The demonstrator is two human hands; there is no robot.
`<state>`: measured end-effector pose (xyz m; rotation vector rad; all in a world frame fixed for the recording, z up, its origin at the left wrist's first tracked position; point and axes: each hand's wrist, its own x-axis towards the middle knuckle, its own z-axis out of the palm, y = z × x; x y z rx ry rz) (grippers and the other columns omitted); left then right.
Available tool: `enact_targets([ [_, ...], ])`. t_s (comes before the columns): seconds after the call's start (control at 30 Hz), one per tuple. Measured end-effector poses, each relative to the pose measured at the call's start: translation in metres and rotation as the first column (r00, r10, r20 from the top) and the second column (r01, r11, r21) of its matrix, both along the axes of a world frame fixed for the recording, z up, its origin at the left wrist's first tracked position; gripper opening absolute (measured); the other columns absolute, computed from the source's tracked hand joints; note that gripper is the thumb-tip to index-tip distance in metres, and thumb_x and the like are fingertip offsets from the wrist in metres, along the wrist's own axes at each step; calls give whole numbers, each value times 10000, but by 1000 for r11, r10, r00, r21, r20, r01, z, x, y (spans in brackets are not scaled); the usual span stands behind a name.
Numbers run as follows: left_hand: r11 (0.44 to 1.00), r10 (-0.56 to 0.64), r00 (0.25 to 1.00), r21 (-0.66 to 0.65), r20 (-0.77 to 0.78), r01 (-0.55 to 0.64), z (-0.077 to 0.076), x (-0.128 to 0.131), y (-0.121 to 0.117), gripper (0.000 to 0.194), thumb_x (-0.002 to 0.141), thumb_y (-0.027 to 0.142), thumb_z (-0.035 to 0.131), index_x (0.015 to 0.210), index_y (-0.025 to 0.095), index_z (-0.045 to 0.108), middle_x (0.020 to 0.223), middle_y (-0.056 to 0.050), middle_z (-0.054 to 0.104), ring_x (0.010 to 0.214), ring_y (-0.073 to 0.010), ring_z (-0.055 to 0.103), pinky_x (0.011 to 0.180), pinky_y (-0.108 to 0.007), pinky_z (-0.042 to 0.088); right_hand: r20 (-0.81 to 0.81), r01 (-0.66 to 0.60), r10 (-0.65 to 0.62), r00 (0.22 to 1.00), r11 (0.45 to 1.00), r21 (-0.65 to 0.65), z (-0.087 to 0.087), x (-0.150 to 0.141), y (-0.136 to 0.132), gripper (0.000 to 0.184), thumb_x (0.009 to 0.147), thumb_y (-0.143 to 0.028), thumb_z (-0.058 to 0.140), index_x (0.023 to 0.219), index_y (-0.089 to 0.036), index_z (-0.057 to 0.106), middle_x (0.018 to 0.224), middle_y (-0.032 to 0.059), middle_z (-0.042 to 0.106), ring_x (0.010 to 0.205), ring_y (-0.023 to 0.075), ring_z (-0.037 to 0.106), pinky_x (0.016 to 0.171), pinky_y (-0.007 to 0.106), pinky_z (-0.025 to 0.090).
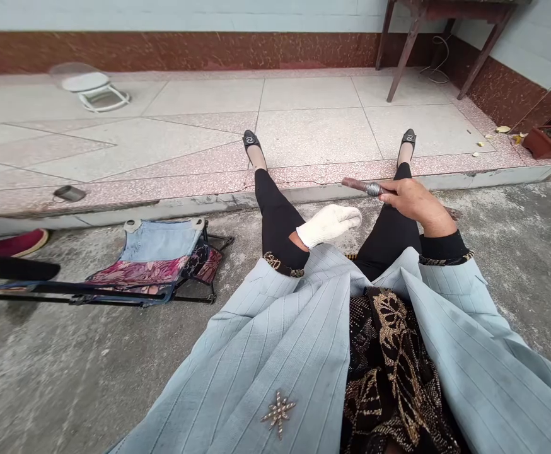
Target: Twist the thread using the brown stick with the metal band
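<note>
"Where do we have the stick?"

"In our right hand, which is bare. The brown stick juts out from the fingertips and points left, over the gap between our legs."

"And the wire?"

"The silvery wire is wound round the stick just beyond the fingertips, so we grip right beside the coil. Thumb and fingers are closed on the stick there."

"Does it run on behind the hand?"

"We can't tell. Something brown shows past the wrist, but the hand hides any join."

"What about our left hand?"

"It wears a white glove, near the left leg, with its fingers together and pointing right. It is apart from the stick, lower and nearer our body. The palm is turned out of sight, so we can't tell whether it is closed on anything."

"And around us?"

"A folding chair to our left, and the tiled step ahead, under our shoes."
</note>
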<state>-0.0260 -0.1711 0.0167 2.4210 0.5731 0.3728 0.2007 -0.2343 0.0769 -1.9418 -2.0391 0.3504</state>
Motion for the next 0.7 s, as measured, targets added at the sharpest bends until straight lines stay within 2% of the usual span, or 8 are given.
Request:
enact_targets([
  [0.1,992,23,999,122,-39,-18,1,1,3,294,943,328,454,916,177,705,786,-11,666,730,-152,587,719,-265,420,171,-15,47,984,982,-186,-4,-2,3,282,883,-302,558,1007,-195,788,837,82,695,761,198,559,652,299,321],
  [0.17,985,20,999,171,-45,-12,0,2,6,287,937,323,464,904,179,710,783,-18,670,718,-156,587,708,-268,419,210,-87,169,963,933,-350,-8,-4,5,231,861,-274,584,930,-183,785,804,84,696,735,194,564,635,299,327],
  [0.27,990,-10,1000,141,17,8,-2,5,13,257,920,305,487,923,176,710,885,-34,708,826,-169,626,785,-272,445,0,-318,374,927,790,-524,-7,-3,3,219,844,-244,595,911,-173,791,737,51,690,687,173,572,641,285,369],
  [0.33,999,-32,995,24,90,30,-4,8,16,246,914,304,500,947,166,701,924,-38,716,868,-168,633,819,-273,460,-230,-473,414,881,742,-475,-2,1,-2,276,850,-299,606,1007,-186,802,788,30,715,710,169,588,682,281,406],
  [0.4,991,15,984,-135,177,9,-8,10,17,249,918,306,496,953,149,686,891,-42,707,806,-149,618,775,-265,470,-409,-497,360,839,814,-302,4,7,-7,379,842,-390,634,1139,-208,785,873,20,731,741,166,586,717,289,428],
  [0.5,945,95,968,-325,232,-15,-12,14,10,287,944,331,458,899,135,662,804,-35,667,653,-109,538,658,-245,442,-536,-279,212,817,959,-46,10,14,-11,450,835,-441,641,1183,-186,766,822,21,693,695,148,538,683,291,425],
  [0.57,935,58,974,-354,220,24,-12,16,3,309,952,345,441,860,140,654,792,-21,649,645,-101,519,657,-243,431,-540,-164,156,827,986,32,10,16,-9,400,845,-416,620,1105,-156,778,757,19,646,660,142,510,653,288,414],
  [0.7,953,-47,983,-287,178,97,-11,19,-7,282,942,338,455,888,147,655,814,-1,637,757,-124,558,757,-257,442,-405,-85,105,908,994,67,1,16,-1,311,856,-370,582,950,-137,766,716,16,607,664,152,517,648,285,390],
])
